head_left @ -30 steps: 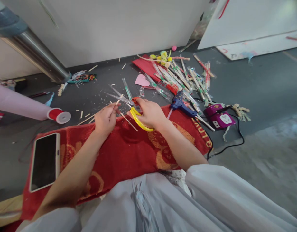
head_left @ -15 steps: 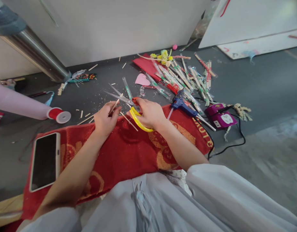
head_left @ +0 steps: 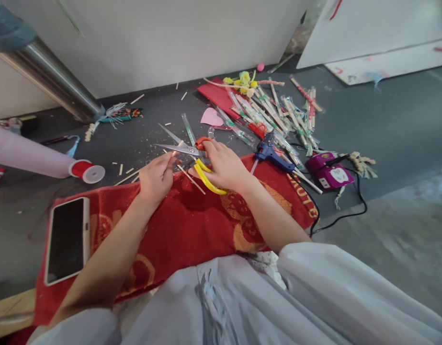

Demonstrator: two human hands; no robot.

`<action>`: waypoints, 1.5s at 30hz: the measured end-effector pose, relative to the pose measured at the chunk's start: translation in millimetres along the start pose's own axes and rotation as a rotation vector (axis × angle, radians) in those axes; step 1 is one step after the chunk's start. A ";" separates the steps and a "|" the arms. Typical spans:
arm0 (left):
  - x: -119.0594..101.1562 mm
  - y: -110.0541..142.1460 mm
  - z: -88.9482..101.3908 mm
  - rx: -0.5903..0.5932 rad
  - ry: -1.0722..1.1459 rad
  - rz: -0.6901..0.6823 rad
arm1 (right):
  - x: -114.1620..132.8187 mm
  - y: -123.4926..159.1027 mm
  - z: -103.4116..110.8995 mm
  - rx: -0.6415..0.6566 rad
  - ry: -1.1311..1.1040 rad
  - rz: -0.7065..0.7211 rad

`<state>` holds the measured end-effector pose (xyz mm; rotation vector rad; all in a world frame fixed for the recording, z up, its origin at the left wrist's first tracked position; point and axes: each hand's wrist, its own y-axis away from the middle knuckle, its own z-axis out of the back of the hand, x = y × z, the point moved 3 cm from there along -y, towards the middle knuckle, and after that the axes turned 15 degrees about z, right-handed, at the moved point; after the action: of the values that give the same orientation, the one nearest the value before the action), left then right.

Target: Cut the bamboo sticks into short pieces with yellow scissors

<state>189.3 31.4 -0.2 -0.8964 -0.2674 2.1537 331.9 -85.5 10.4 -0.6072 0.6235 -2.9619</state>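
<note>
My right hand (head_left: pixel 226 165) grips a pair of scissors (head_left: pixel 183 149) with one yellow and one orange handle loop, their blades spread apart and pointing left. A short, pale wooden stick (head_left: pixel 178 146) is pinched in my left hand (head_left: pixel 156 176), its upper end close to the blades; whether they touch it I cannot tell. Another thin stick (head_left: pixel 192 179) lies on the red towel (head_left: pixel 192 225) below the scissors. Several cut stick pieces (head_left: pixel 120 169) are scattered on the dark table to the left of my left hand.
Paper-wrapped chopsticks (head_left: pixel 267 112) lie heaped at the back right, beside a blue glue gun (head_left: pixel 273 155) and a purple power socket (head_left: pixel 329 172) with a black cord. A tablet-like device (head_left: pixel 67 239) rests on the towel's left end. A red ribbon spool (head_left: pixel 87 171) and metal post (head_left: pixel 62 79) stand left.
My left hand has shifted slightly, bringing the stick's end against or near the blades. The scissors have turned a little and their blades stay apart.
</note>
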 end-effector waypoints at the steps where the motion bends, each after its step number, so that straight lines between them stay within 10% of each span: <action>1: -0.7 0.1 0.3 0.004 -0.001 -0.006 | 0.3 0.1 0.0 0.007 0.002 0.001; 27: 4.0 -2.9 -1.3 -0.032 -0.059 -0.031 | 12.2 -4.3 4.2 0.200 -0.019 -0.217; 45: 4.2 -6.7 2.7 0.058 0.013 -0.008 | -0.5 -0.2 -0.2 0.074 -0.065 -0.018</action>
<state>189.5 39.3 2.6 -0.8745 -0.2004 2.1365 332.3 -85.1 10.1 -0.7030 0.5030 -2.9523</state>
